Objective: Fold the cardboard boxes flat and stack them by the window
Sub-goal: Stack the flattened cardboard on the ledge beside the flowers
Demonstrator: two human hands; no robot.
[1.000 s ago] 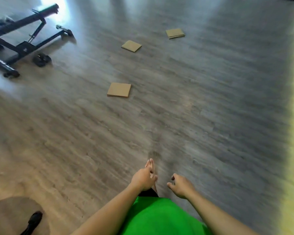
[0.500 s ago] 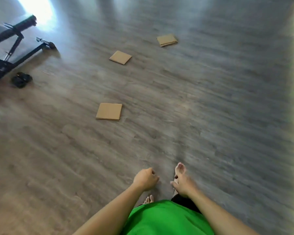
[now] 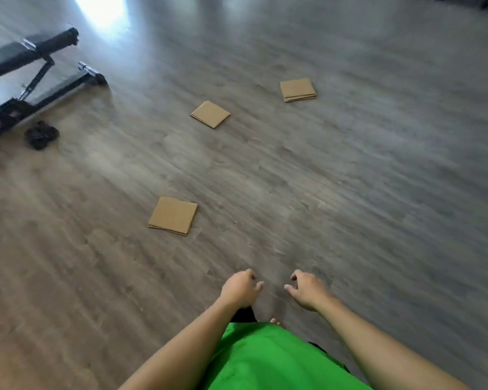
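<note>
Three flattened brown cardboard boxes lie apart on the grey wood floor. The nearest flat box [image 3: 173, 215] is ahead and left of my hands. A second flat box [image 3: 210, 114] lies farther off, turned at an angle. A small pile of flat boxes [image 3: 298, 89] sits at the far right. My left hand [image 3: 240, 288] and my right hand [image 3: 307, 289] hang in front of my green shirt, fingers loosely curled, holding nothing. Neither hand touches any cardboard.
A black weight bench [image 3: 26, 77] stands at the far left, with a small black dumbbell [image 3: 41, 134] on the floor beside it. Bright light reflects off the floor at the top left [image 3: 102, 7]. Bare toes show just under my hands.
The view has moved forward, so the cardboard pieces sit closer and lower in the frame. My hands have stayed low in front of me and hold nothing.
</note>
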